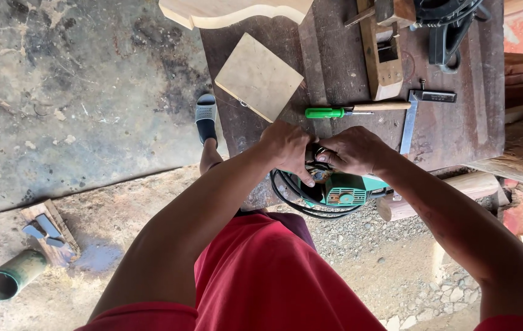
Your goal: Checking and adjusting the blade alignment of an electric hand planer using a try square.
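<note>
We're looking down at both hands meeting at the near edge of the dark wooden workbench (pixel 451 132). Left hand (pixel 286 149) is curling its fingers closed around the top of a green power tool (pixel 342 191); right hand (pixel 354 150) is clamping its fingers on the same spot, knuckles nearly touching the left. What sits between the fingertips is too hidden to tell. The tool is hanging just below the bench edge, over the gravel, with its black cord (pixel 292 199) looping under it. On the bench, just beyond the hands: a green-handled screwdriver (pixel 338 111), a metal try square (pixel 413 116), a wooden hand plane (pixel 382 52), a square plywood offcut (pixel 259 76). A green pipe (pixel 11 277) is lying on the ground at left, well apart.
</note>
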